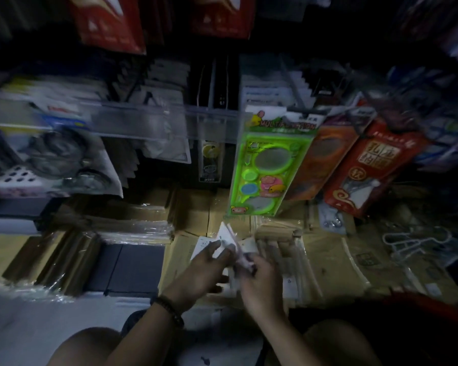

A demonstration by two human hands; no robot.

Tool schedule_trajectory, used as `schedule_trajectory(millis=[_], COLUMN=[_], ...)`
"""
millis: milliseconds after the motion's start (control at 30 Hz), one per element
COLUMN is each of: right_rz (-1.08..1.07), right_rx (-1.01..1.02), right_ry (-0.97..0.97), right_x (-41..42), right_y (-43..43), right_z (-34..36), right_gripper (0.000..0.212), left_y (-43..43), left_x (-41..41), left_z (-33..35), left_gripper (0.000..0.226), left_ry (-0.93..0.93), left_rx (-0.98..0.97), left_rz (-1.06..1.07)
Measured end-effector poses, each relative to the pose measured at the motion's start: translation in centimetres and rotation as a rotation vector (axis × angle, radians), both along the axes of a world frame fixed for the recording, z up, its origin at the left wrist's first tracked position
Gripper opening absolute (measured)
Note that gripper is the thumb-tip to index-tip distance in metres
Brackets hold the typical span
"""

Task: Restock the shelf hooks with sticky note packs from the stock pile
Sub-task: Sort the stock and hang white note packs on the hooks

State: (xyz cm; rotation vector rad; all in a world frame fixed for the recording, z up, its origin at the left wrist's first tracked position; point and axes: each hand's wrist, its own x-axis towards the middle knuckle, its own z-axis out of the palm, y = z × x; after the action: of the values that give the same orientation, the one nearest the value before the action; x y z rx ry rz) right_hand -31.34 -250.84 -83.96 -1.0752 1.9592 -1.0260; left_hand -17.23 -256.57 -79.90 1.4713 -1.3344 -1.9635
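My left hand (205, 265) and right hand (259, 282) pinch blurred white-and-pink wrapped packs (226, 237) in their grip, above brown cardboard boxes (328, 260).

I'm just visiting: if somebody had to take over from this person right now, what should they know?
Both hands are low, over the floor stock.
Left hand and right hand together hold small white and pink sticky note packs; blur hides how many.
Wrapped brown bundles lie around them.
The shelf hooks are above, behind a hanging green stencil set.
These packs are not yet hung: lift them and slide them onto a hook.
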Motion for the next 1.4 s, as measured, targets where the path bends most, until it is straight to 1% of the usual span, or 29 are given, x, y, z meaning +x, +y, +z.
schedule_trajectory(millis=[33, 67, 100, 133, 167, 233, 300, 367, 433, 467, 500, 567, 700, 800, 933, 1033, 1100, 1267, 1400], right_rz=[0.028, 0.041, 0.035, 0.028, 0.039, 0.112, 0.23, 0.279, 0.207, 0.159, 0.12, 0.109, 0.192, 0.227, 0.298, 0.308, 0.306, 0.289, 0.302], right_rx=[-0.046, -0.078, -0.111, -0.137, -0.152, -0.149, -0.166, -0.214, -0.271, -0.294, -0.31, -0.338, -0.381, -0.437, -0.522, -0.611, -0.66, -0.801, -0.904], right_ry=[0.02, 0.042, 0.054, 0.067, 0.085, 0.143, 0.11, 0.04, 0.024, 0.007, -0.022, -0.09, -0.192, -0.183, -0.176, -0.18, -0.188, -0.101, -0.097], right_x=[0.6, 1.1, 1.4, 1.5, 1.5, 1.1, 0.9, 1.0, 1.0, 0.9, 0.7, 0.4, -0.3, -1.2, -2.0, -2.0, -2.1, -2.8, -3.6], right_y=[1.5, 2.7, 3.7, 4.2, 4.3, 4.4, 5.0, 6.1, 7.0, 7.4, 7.7, 8.3, 9.3, 9.4, 10.0, 10.3, 9.9, 8.0, 6.7], right_z=[0.7, 0.9, 0.8, 0.8, 1.1, 2.0, 3.2, 4.9, 6.4, 7.5, 8.6, 11.4, 16.9, 21.3, 27.4, 32.0, 35.1, 42.8, 48.8], right_gripper=[0.014, 0.027, 0.037, 0.041, 0.041, 0.044, 0.05, 0.046, 0.034, 0.033, 0.035, 0.038, 0.048, 0.052, 0.046, 0.043, 0.044, 0.048, 0.046], left_y=[0.6, 1.1, 1.8, 2.4, 2.8, 3.5, 4.2, 5.1, 6.7, 7.6, 8.4, 9.9, 10.7, 10.5, 10.7, 11.0, 10.9, 9.7, 8.1], left_x=[-0.2, -0.4, -0.6, -0.5, -0.4, 0.4, 1.5, 2.3, 2.9, 3.1, 3.3, 3.6, 4.3, 4.7, 5.2, 5.3, 5.1, 4.2, 3.6], left_z=[-0.2, -0.3, -0.1, 0.0, 0.0, 0.6, 1.6, 2.9, 4.6, 5.5, 6.4, 8.4, 13.8, 18.8, 24.6, 29.3, 33.0, 41.9, 47.7], left_gripper=[0.039, 0.043, 0.039, 0.032, 0.029, 0.032, 0.038, 0.04, 0.041, 0.041, 0.039, 0.036, 0.036, 0.039, 0.037, 0.042, 0.042, 0.037, 0.041], left_ry=[0.073, 0.114, 0.133, 0.143, 0.159, 0.217, 0.288, 0.329, 0.338, 0.343, 0.341, 0.343, 0.346, 0.331, 0.348, 0.386, 0.379, 0.359, 0.356], left_rx=[0.027, 0.04, 0.027, 0.0, -0.031, -0.049, -0.042, -0.063, -0.1, -0.112, -0.126, -0.156, -0.232, -0.365, -0.53, -0.613, -0.688, -0.838, -0.94], left_rz=[0.056, 0.104, 0.133, 0.151, 0.163, 0.212, 0.256, 0.248, 0.24, 0.248, 0.268, 0.313, 0.312, 0.28, 0.261, 0.207, 0.179, 0.207, 0.208])
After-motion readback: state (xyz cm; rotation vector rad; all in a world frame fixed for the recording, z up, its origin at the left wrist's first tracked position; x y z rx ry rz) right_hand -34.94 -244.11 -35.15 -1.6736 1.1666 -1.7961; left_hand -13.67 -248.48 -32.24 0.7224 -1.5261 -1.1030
